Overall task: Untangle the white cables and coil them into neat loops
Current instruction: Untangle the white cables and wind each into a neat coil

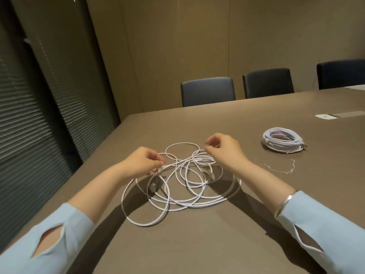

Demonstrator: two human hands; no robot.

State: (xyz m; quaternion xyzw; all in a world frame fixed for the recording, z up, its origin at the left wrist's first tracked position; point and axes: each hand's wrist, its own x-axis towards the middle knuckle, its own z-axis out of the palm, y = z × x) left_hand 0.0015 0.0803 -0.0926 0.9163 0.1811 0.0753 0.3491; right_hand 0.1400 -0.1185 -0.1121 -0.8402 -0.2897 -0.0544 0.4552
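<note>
A tangled white cable (177,196) lies in loose overlapping loops on the brown table (197,244) in front of me. My left hand (141,161) pinches a strand at the tangle's left side. My right hand (223,150) pinches another strand at the tangle's far right, fingers closed on it. A dark plug end (153,185) lies inside the loops below my left hand. A second white cable (282,141), coiled into a neat bundle, rests further right on the table.
A thin twist tie (282,168) lies on the table between the coil and my right arm. Three dark chairs (207,91) stand along the far edge. A white socket panel (325,116) is set in the table at right. Window blinds (29,115) run along the left.
</note>
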